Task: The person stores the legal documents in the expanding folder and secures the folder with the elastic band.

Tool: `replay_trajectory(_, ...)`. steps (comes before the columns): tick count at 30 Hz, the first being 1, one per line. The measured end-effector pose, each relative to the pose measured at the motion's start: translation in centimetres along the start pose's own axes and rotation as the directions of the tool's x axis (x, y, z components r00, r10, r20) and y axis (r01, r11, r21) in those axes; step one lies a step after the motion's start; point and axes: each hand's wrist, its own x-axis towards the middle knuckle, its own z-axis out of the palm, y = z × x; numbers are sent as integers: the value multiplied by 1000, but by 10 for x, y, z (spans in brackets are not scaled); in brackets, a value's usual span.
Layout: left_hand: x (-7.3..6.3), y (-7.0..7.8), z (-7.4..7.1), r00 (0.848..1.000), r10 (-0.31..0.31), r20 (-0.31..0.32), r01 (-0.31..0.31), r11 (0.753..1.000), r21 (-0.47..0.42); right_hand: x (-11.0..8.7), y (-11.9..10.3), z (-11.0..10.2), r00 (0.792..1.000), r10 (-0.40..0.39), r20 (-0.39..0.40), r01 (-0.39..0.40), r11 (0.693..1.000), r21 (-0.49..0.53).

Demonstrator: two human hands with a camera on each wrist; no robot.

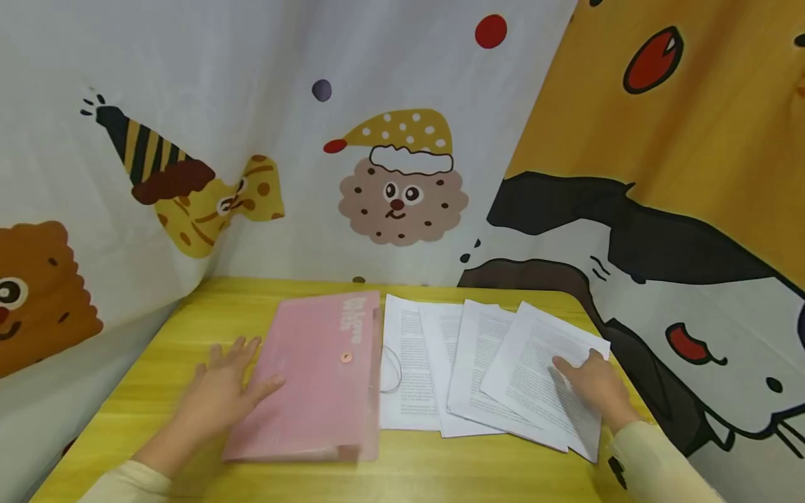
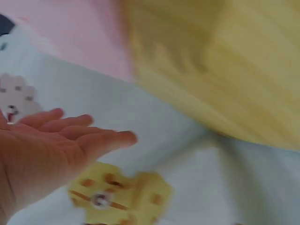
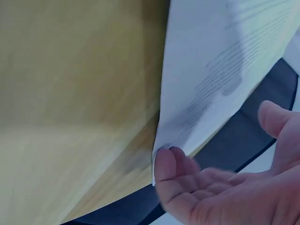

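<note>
A pink document folder [image 1: 314, 370] with a button and pale lettering lies on the yellow table. My left hand [image 1: 223, 391] is at its left edge, fingers spread and thumb over the cover; in the left wrist view that hand [image 2: 61, 145] has its fingers extended and holds nothing. To the folder's right, several printed paper sheets [image 1: 409, 370] are fanned out, overlapping. My right hand [image 1: 594, 384] is at the right side of the rightmost sheets [image 1: 534, 363]. In the right wrist view its fingertips [image 3: 166, 164] touch a paper corner, while the thumb stands apart.
The yellow wood-grain table [image 1: 170, 349] ends at a hanging curtain [image 1: 264, 56] with cartoon prints at the back and sides. A thin looped cord [image 1: 400, 370] extends from the folder's right edge over the first sheet.
</note>
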Motion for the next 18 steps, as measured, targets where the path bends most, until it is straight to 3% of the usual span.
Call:
replay_trajectory(6,23,67,9,993,-71,93,73,997,-27,10,-6,-10,988,138,64,-139,990,10)
replay_trajectory(12,53,126,38,977,-86,193,88,996,-1,17,5,-16,975,217,52,-216,976,-30)
replay_trajectory(15,65,143,53,967,-109,232,98,993,59,18,9,-17,976,206,64,-204,978,-39)
replay_trajectory(18,73,150,62,960,-141,240,116,987,114,19,5,-17,979,194,68,-194,981,2)
